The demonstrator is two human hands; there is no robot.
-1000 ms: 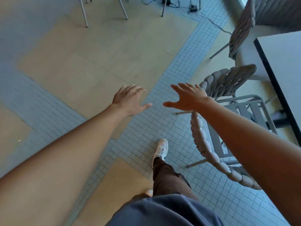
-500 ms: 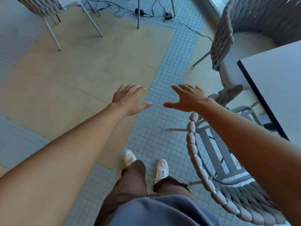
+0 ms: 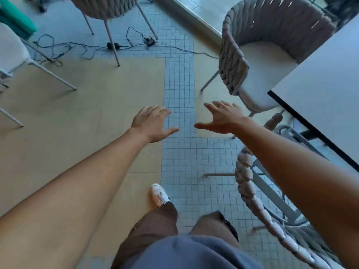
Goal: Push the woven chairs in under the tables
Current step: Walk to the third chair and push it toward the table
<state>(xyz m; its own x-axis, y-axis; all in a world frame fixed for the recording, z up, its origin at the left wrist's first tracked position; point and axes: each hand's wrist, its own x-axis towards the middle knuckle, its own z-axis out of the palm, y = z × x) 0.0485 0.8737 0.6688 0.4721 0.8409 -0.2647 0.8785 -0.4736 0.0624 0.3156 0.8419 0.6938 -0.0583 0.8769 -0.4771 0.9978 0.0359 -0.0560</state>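
Both arms reach forward over the floor. My left hand (image 3: pixel 153 123) is open, fingers spread, holding nothing. My right hand (image 3: pixel 223 118) is also open and empty. A woven chair with a white seat cushion (image 3: pixel 244 61) stands ahead at the right, its seat partly under the white table (image 3: pixel 320 90). A second woven chair (image 3: pixel 250 183) sits under my right forearm, tucked beneath the same table; my arm hides much of it. Neither hand touches a chair.
Another woven chair (image 3: pixel 104 6) stands at the top centre and a white chair (image 3: pixel 13 53) at the left. Cables and power adapters (image 3: pixel 112 45) lie on the tiled floor ahead. My legs and a white shoe (image 3: pixel 159 195) are below.
The view has moved forward and tilted up. The chair ahead at the right and the cables have come closer; the tucked chair has slid lower. Both hands stay open.
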